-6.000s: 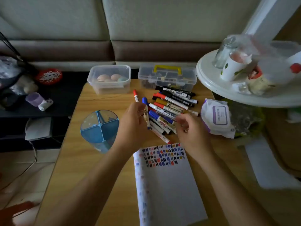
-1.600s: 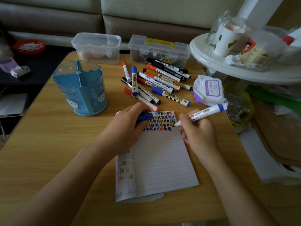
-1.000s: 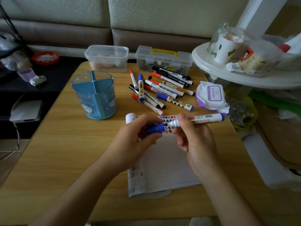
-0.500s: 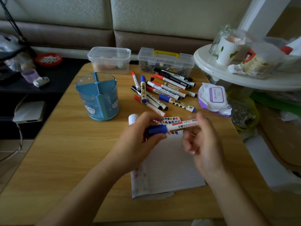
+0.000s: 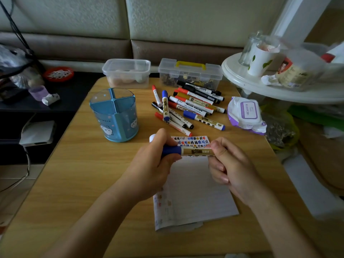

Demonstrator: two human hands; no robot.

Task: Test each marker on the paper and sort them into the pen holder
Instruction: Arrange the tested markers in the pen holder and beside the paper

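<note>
Both hands (image 5: 188, 164) hold marker (image 5: 195, 151) above paper (image 5: 195, 192)

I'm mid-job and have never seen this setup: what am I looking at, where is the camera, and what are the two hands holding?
No machine here: a person works with two bare hands. The one picture comes from a camera worn on the head, looking forward and down, so both arms enter from the bottom edge. The left hand grips the cap end of a blue-capped marker, and the right hand pinches its barrel, above the paper, whose top carries rows of coloured test marks. On the wooden table are a blue pen holder with four compartments, a loose pile of markers, a clear lidded box, a clear case with a yellow handle, and a pack of wipes at the right. Something small and white shows behind the left hand; I cannot tell what.
</note>
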